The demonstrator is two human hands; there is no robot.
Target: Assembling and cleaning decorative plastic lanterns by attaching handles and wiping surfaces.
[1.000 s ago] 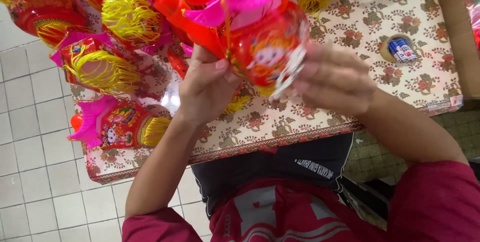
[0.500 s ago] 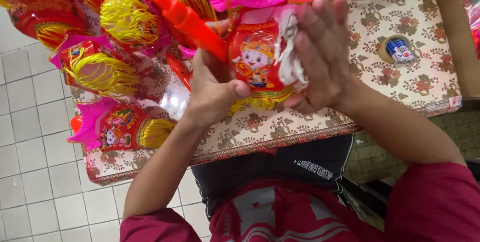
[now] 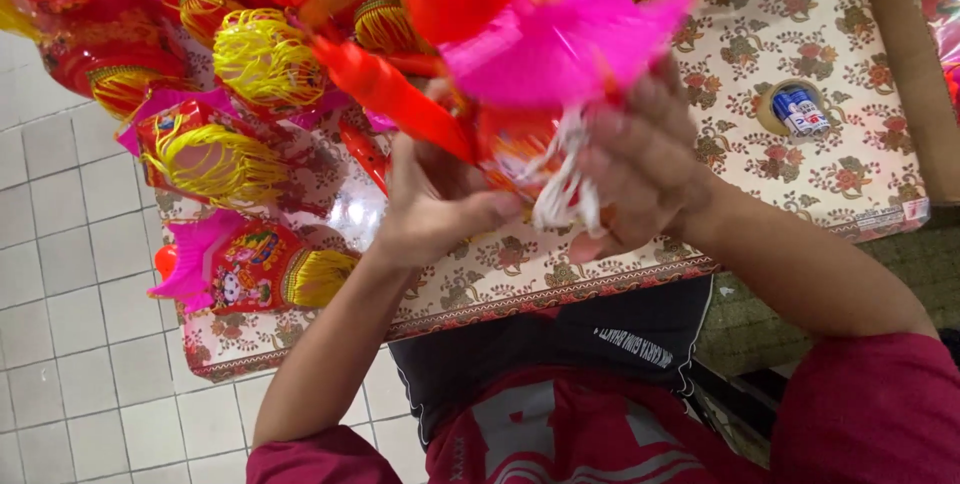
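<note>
A toy lantern (image 3: pixel 520 144) with a red printed body, a bright pink fan-shaped top and a red-orange handle is held up close to the camera over the table. My left hand (image 3: pixel 435 206) grips its lower left side, thumb across the front. My right hand (image 3: pixel 640 169) wraps the right side, fingers over a bunch of white cord hanging from it. Much of the lantern's body is hidden behind the pink top and my fingers.
Several more red lanterns with yellow tassels and pink tops (image 3: pixel 230 159) lie piled on the left and far side of the table. The table has a floral cloth (image 3: pixel 800 34). A small round roll with blue (image 3: pixel 796 109) lies at the right. White tiled floor (image 3: pixel 70 274) is to the left.
The lantern has been lifted and tilted toward the camera, so its pink top now covers the printed body. My right hand has slid from the front to the right side.
</note>
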